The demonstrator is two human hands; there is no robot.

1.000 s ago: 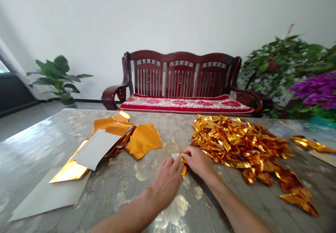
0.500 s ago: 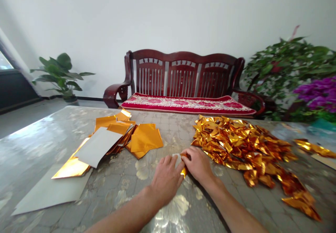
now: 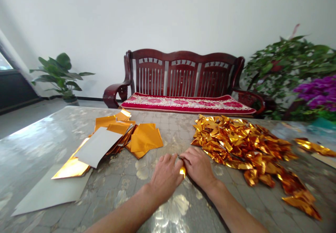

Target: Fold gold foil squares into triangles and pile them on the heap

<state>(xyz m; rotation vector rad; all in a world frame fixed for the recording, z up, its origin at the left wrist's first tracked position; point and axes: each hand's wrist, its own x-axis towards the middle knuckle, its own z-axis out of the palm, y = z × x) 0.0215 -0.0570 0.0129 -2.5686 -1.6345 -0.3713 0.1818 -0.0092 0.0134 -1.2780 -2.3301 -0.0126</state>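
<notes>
Close together above the table's middle, my left hand (image 3: pixel 166 172) and my right hand (image 3: pixel 196 164) are both closed on one small piece of gold foil paper (image 3: pixel 183 171). Only a shiny gold edge shows between them; the fingers cover the rest. To the right of my right hand lies a large heap of folded gold foil pieces (image 3: pixel 236 138). Flat gold foil sheets (image 3: pixel 147 138) are spread to the left of my left hand, some with the pale grey backing side (image 3: pixel 99 145) up.
The table (image 3: pixel 110 205) has a glossy patterned cover. Larger grey sheets (image 3: pixel 49 191) lie at its left. Clear plastic (image 3: pixel 288 130) and more gold foil (image 3: pixel 315 147) are at the right edge. Behind stand a wooden bench (image 3: pixel 183 73) and plants (image 3: pixel 61 73).
The pale strip of the foil paper that showed between my fingers is now turned in or covered. My hands stay in nearly the same place; the piles have not moved.
</notes>
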